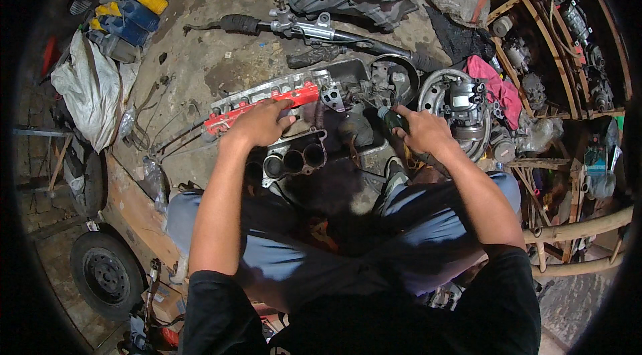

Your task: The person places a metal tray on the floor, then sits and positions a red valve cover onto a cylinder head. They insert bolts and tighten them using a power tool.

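Observation:
A grey metal intake manifold [294,157] with a row of round ports lies on the dirty floor in front of my knees. A red rail [231,115] runs along its upper left side. My left hand [259,123] rests on top of the manifold, fingers curled over the red rail. My right hand [422,131] is closed around the dark green handle of a tool [390,119], held just right of the manifold. The tool's tip is hidden behind the part.
A steering rack [301,27] lies further away. A steel wheel rim [438,87] with a pump and a pink rag [495,84] sits at the right. Wooden shelves [555,40] hold parts. A white sack [90,87], oil jugs [130,10] and a wheel [107,275] stand left.

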{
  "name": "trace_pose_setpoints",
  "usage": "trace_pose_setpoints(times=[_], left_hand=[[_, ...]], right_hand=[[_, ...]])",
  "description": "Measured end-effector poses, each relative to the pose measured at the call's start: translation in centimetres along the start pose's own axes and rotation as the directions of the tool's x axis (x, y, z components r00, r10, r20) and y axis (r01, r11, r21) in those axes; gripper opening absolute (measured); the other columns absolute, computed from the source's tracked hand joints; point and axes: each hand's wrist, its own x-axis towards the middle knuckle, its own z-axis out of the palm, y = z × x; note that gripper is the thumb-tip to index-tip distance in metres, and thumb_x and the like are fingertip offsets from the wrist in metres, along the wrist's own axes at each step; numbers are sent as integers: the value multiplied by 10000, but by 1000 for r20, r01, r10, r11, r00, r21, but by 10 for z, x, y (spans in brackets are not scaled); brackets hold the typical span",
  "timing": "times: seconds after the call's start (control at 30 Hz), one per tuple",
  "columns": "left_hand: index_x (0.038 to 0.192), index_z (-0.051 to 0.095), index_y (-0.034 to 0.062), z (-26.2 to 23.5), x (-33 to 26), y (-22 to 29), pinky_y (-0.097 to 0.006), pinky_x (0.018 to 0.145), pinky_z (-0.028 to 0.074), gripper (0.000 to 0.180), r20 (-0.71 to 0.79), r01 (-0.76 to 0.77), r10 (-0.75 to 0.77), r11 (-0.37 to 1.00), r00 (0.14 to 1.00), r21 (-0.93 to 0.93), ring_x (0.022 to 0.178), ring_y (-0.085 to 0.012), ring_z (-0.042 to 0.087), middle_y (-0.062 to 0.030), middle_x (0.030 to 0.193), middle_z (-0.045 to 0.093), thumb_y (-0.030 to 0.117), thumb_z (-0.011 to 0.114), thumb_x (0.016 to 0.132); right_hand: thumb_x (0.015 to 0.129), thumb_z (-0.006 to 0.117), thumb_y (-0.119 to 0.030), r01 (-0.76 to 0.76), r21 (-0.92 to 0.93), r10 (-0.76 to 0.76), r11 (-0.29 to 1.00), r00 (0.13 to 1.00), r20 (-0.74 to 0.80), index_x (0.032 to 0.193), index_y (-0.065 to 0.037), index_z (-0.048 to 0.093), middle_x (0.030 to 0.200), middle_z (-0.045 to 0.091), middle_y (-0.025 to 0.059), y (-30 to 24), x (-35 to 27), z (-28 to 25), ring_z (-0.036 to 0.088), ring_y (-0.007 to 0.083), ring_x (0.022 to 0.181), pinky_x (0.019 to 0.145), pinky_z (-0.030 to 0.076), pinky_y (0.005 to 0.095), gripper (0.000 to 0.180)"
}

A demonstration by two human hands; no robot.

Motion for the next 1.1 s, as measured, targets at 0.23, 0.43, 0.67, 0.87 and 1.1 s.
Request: trace_pose_setpoints(times=[0.23,0.43,0.67,0.87,1.1], left_hand=[[1464,484,85,2,2,-3,-456,1116,399,580,-45,-68,68,998,997,-2,1346,-385,485,-222,1451,512,417,548,994],[1468,480,80,0,4,-5,-454,1125,388,586,-59,-98,100,995,993,28,1343,-388,487,-221,1439,526,414,553,991],[1442,511,76,-2,-10,-18,-446,1065,437,556,-105,-97,95,995,990,-15,1278,-389,555,-235,1375,584,402,570,996],[1447,514,92,-3,-21,-7,-434,1089,418,580,-125,-130,125,991,984,-31,1289,-393,549,-235,1379,584,445,568,990],[1435,531,105,-15,-13,49,-441,1090,420,547,-165,-323,314,946,935,-31,1306,-392,536,-237,1382,581,417,572,987]], right_hand=[[953,638,-380,-6,9,6,1000,1000,-6,1456,-193,476,1125,698,218,3,5,5,672,405,1070,904,542,513,560],[941,647,-400,105,-30,-106,994,993,-55,1444,-242,484,1040,715,206,0,4,17,688,412,988,826,552,529,552],[945,651,-388,76,-42,-78,996,996,-40,1447,-205,497,1185,694,174,-27,-14,5,669,360,1104,900,544,478,556],[935,656,-391,96,-30,-99,995,989,-113,1427,-183,519,1141,706,184,-40,-31,10,683,372,1058,875,548,494,552],[930,660,-409,-62,143,87,988,981,-175,1449,-246,474,1069,706,218,-29,-73,53,676,412,1037,887,529,522,575]])
